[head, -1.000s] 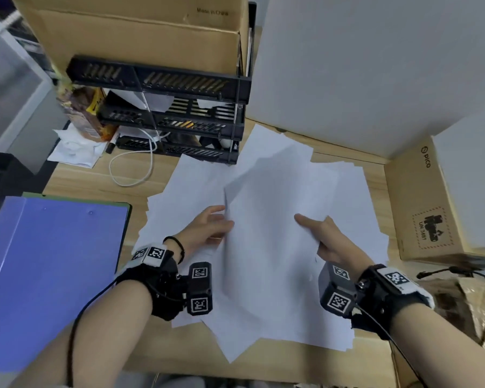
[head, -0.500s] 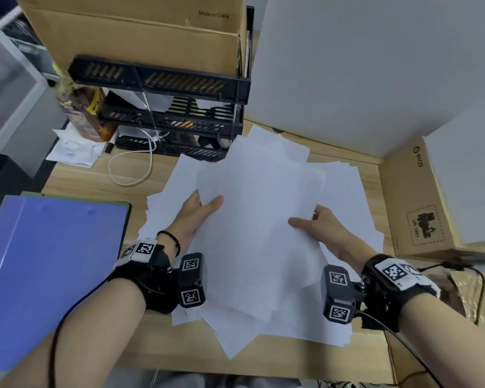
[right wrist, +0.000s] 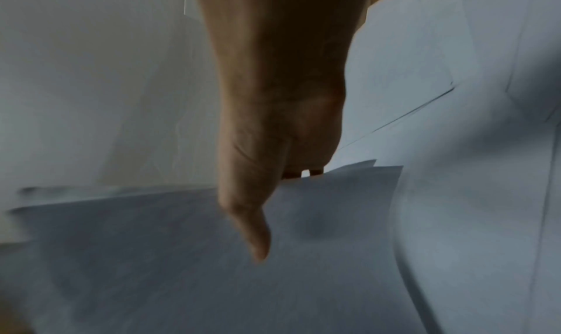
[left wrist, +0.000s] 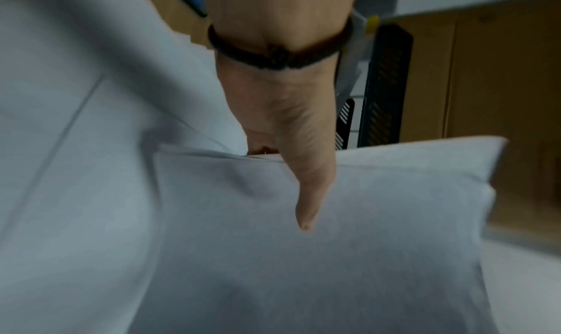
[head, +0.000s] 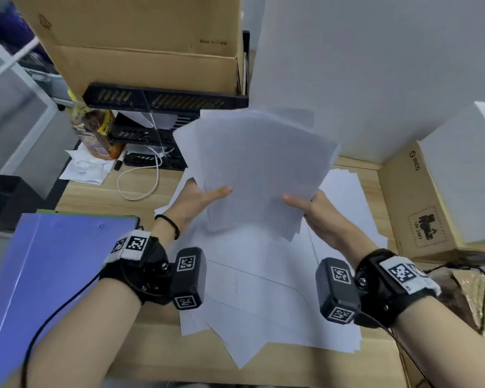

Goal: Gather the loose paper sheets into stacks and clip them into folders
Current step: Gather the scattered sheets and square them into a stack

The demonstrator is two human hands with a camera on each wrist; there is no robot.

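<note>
A stack of white sheets (head: 261,166) is lifted off the desk and tilted up, held by both hands at its lower corners. My left hand (head: 200,198) pinches the left edge, thumb on the front face (left wrist: 306,195), fingers hidden behind. My right hand (head: 305,207) pinches the right edge the same way, thumb on top (right wrist: 255,231). Several loose sheets (head: 263,289) still lie fanned out on the wooden desk (head: 157,357) below. A blue folder (head: 39,275) lies shut at the left.
A black tiered letter tray (head: 163,127) stands at the back under a large cardboard box (head: 140,43). A white cable (head: 140,180) and a snack bag (head: 95,130) lie beside it. A brown PICO box (head: 420,208) blocks the right side.
Both hands have raised the gathered sheets off the desk pile, up and toward the back, tilting them more upright. The remaining sheets stay flat below.
</note>
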